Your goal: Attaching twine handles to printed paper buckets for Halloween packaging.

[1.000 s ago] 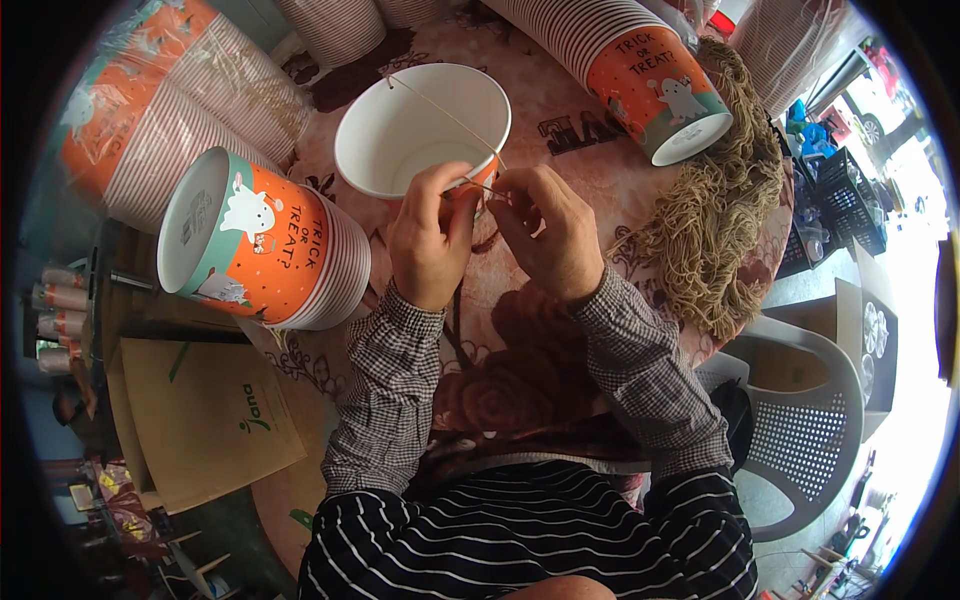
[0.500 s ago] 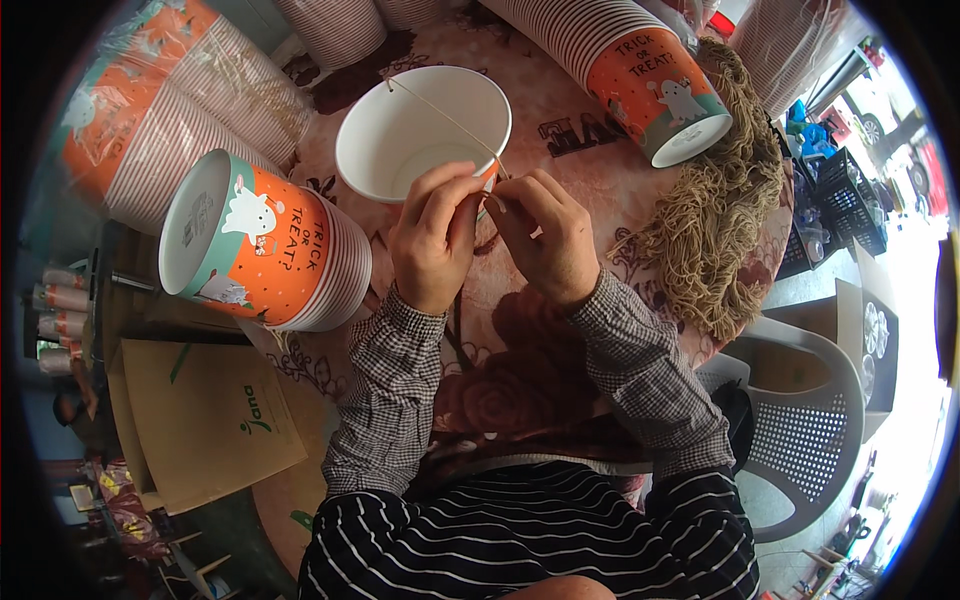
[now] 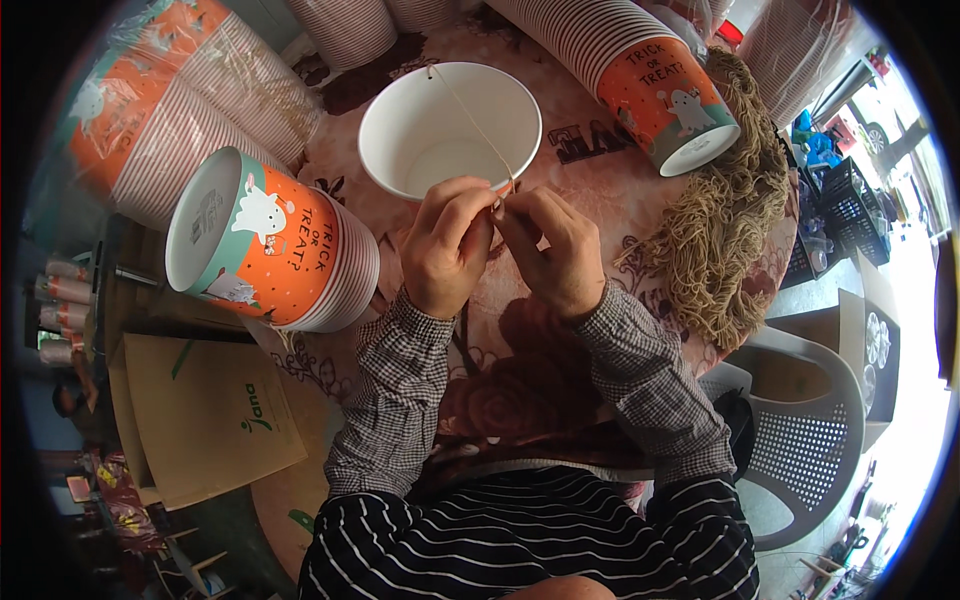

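A white-lined paper bucket (image 3: 415, 125) stands on the table with its mouth toward me. A thin beige string (image 3: 468, 118) runs from a hole in its far rim across the opening to the near rim. Just at that near rim, my left hand (image 3: 448, 248) pinches the string's end between thumb and fingers. Opposite it, my right hand (image 3: 556, 250) is also closed in a pinch on the string, fingertips almost touching the left ones. The short piece of string between the fingertips is mostly hidden by the fingers.
Nested orange buckets with ghost prints (image 3: 285, 235) lie at the left, and another nested stack (image 3: 655, 95) at the far right. Beside that lies a bundle of beige strings (image 3: 715, 235). Plastic-wrapped stacks (image 3: 190, 120) stand far left. A cardboard box (image 3: 215, 420) and a grey chair (image 3: 810, 440) flank the table.
The bucket has shifted slightly to the right and away from me. Both hands stay pinched together at its near rim, with the string more hidden between the fingertips.
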### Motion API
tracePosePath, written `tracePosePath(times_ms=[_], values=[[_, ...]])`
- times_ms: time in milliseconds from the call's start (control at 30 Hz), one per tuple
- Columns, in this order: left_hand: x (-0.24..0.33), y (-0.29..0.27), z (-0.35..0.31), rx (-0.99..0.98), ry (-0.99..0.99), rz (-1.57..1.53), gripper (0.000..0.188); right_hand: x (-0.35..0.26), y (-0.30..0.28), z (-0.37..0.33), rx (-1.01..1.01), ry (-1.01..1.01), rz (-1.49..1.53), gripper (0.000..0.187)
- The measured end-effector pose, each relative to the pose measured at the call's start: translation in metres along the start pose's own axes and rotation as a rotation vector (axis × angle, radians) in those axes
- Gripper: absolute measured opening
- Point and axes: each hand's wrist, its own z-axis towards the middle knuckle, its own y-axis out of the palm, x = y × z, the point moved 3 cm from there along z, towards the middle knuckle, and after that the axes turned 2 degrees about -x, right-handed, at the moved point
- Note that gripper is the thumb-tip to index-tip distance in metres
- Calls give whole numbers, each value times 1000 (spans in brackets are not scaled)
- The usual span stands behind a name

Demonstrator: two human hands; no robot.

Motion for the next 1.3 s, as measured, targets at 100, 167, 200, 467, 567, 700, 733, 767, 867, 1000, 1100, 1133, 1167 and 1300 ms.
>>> tracePosePath(times_ms=[100,167,200,467,567,700,733,767,867,1000,1100,1133,1167,1300], values=[[2,1,2,0,39,24,29,-2,-1,1,-5,-3,57,8],[0,0,2,-3,-9,5,27,-3,-1,2,-4,-15,67,7],[0,0,2,-1,-8,5,27,-2,-2,2,-4,-22,72,6],[-4,-3,-1,22,-120,-121,21,-14,-4,-1,-37,16,120,5],[-7,-1,-6,-5,-176,-155,21,-12,-4,-3,-53,8,127,5],[-9,-3,-6,22,-101,-90,20,-12,-6,0,-18,-9,60,7],[-10,-2,-5,31,-106,-93,20,-11,-9,1,5,-28,13,7],[-11,-2,-5,38,-110,-96,20,-10,-12,2,22,-7,13,7],[-12,-6,-3,69,-143,-89,26,4,-25,8,93,-23,-119,7],[-11,-6,3,61,-75,0,27,27,-40,19,98,42,-342,21],[-16,-6,0,61,-90,2,23,62,-29,11,8,101,-402,37],[-15,-7,0,65,-113,-3,21,71,-29,9,-19,138,-351,37],[-16,-7,1,80,-95,-9,21,80,-27,7,-14,198,-223,34],[-21,-14,0,151,-151,-147,17,90,-23,3,-57,287,-155,26]])
